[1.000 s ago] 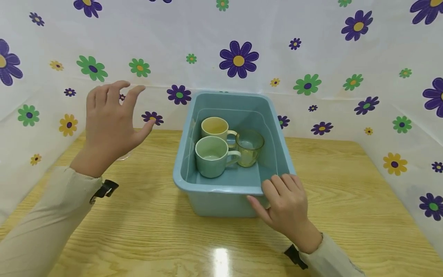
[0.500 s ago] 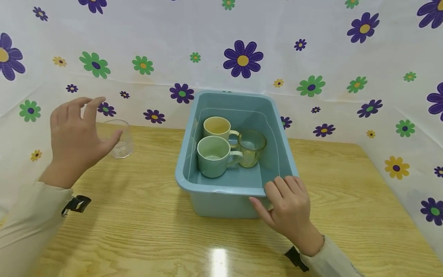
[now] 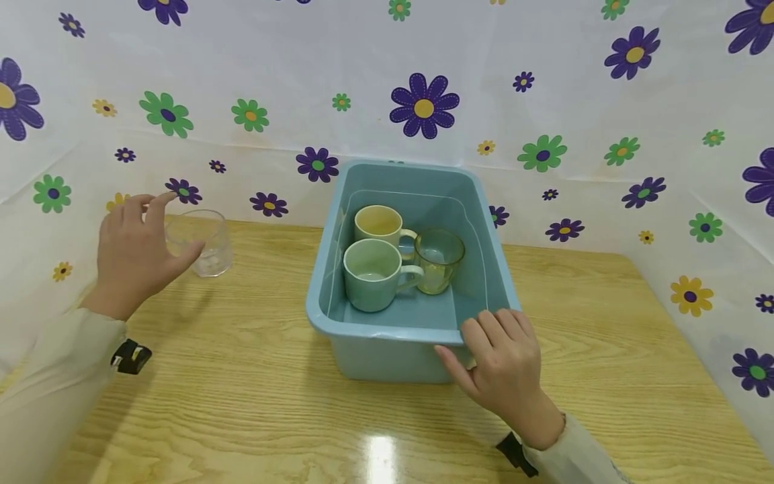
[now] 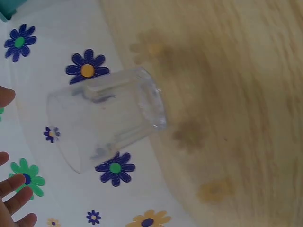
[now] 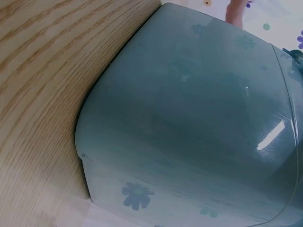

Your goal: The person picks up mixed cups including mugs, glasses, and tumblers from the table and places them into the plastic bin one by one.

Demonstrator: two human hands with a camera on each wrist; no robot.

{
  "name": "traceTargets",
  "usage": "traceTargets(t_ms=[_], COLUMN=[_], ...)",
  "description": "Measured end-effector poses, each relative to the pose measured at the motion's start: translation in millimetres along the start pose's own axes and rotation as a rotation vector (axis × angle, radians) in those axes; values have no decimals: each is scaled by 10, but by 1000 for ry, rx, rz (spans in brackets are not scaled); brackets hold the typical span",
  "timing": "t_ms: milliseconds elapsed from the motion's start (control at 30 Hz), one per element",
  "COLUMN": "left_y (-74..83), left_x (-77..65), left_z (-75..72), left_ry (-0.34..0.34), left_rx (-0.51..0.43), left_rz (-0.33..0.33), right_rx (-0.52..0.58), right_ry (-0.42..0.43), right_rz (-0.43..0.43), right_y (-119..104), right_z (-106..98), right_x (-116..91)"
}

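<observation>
A clear glass tumbler (image 3: 213,261) stands upright on the table at the left, near the back edge. My left hand (image 3: 134,261) hovers beside it, thumb and fingers spread apart. In the left wrist view a gap separates those fingertips (image 4: 15,201) from the tumbler (image 4: 106,120). At the near right corner of a blue plastic basin (image 3: 387,332), my right hand (image 3: 504,368) grips the rim, fingers curled over it and thumb outside. Inside the basin sit a green mug (image 3: 370,289), a pale yellow mug (image 3: 376,232) and an amber-tinted glass (image 3: 437,272).
The wooden table (image 3: 242,410) runs up to a white flower-print sheet (image 3: 363,60), which also rises along both sides. In the right wrist view the basin's outer wall (image 5: 180,118) fills most of the picture.
My left hand has moved left and down from the air to beside the tumbler, which now shows more fully. The right hand keeps its grip on the basin.
</observation>
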State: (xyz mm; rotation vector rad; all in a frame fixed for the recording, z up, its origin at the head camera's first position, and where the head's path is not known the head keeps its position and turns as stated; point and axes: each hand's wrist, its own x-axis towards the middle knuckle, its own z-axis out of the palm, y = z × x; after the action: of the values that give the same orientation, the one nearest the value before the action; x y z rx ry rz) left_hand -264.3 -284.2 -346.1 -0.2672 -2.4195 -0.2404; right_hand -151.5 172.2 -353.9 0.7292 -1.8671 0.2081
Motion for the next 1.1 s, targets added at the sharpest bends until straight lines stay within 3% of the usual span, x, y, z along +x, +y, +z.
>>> traceTargets(t_ms=[567, 833, 1100], left_y=[-328, -407, -434], left_x=[36, 84, 113], left_z=[244, 305, 366], left_ry=[-238, -304, -382], left_rx=[-29, -30, -134], left_rz=[-48, -51, -129], right_rx=[-4, -6, -3], right_ry=[10, -7, 1], right_rz=[-2, 1, -2], right_y=[7, 9, 9], right_z=[3, -4, 0], right_x=[-5, -1, 0])
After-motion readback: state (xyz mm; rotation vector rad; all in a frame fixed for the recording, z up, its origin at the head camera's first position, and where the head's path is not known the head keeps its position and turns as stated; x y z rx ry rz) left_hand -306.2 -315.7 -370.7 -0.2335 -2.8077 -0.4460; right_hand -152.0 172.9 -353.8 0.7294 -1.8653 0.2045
